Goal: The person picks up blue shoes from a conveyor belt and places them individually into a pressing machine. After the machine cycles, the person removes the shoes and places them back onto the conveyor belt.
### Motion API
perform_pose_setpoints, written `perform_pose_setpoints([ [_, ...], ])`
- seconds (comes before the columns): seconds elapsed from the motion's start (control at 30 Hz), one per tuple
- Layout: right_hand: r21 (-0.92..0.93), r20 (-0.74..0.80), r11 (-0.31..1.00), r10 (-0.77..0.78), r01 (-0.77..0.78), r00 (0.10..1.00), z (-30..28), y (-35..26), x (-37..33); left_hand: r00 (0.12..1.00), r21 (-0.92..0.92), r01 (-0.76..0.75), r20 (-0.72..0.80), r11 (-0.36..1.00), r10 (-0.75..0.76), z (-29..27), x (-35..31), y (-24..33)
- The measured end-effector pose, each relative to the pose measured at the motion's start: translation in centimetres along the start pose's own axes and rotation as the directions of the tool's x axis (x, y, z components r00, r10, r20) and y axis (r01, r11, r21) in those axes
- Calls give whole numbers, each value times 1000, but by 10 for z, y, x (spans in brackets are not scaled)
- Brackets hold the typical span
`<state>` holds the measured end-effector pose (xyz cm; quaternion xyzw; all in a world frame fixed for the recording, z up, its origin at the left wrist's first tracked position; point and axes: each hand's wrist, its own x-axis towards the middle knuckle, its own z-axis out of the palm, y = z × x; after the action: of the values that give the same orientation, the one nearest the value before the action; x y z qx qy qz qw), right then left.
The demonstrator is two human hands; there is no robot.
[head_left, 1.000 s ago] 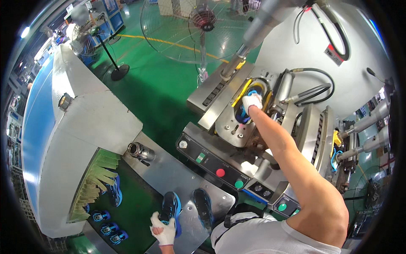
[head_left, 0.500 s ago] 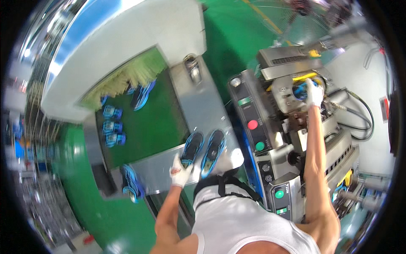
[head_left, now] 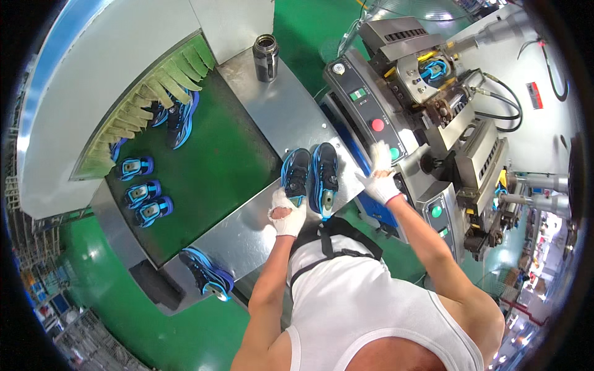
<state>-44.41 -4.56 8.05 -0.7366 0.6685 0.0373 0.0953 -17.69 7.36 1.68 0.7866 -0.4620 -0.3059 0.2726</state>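
My left hand point(head_left: 288, 213), in a white glove with a bare patch on its back, grips the heel of a black and blue shoe point(head_left: 296, 170). The matching shoe point(head_left: 325, 176) lies right beside it on the metal ledge point(head_left: 244, 232). My right hand point(head_left: 380, 177), also gloved, is empty with its fingers apart. It hovers between the pair and the machine's control panel point(head_left: 365, 105), close to a green button point(head_left: 394, 153). Farther off, a blue-trimmed shoe part point(head_left: 434, 72) sits in the machine's upper clamp point(head_left: 414, 80).
Several shoes, among them one near the curtain point(head_left: 184, 120), lie on the green conveyor belt point(head_left: 216, 161) before a fringed curtain point(head_left: 148, 93). Another shoe point(head_left: 207, 272) rests at the ledge's near left end. A dark flask point(head_left: 266, 59) stands at the back. Hoses point(head_left: 513, 108) hang behind the machine.
My right hand has come away from the shoe part in the upper clamp, back toward me and leftward. My left hand remains at the shoe's heel. The view has shifted.
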Motion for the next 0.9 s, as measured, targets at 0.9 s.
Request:
perform_pose_setpoints([
  [0.9, 921, 350, -320, 930, -222, 109, 3, -109, -356, 306, 70, -680, 932, 730, 196, -44, -91, 154],
])
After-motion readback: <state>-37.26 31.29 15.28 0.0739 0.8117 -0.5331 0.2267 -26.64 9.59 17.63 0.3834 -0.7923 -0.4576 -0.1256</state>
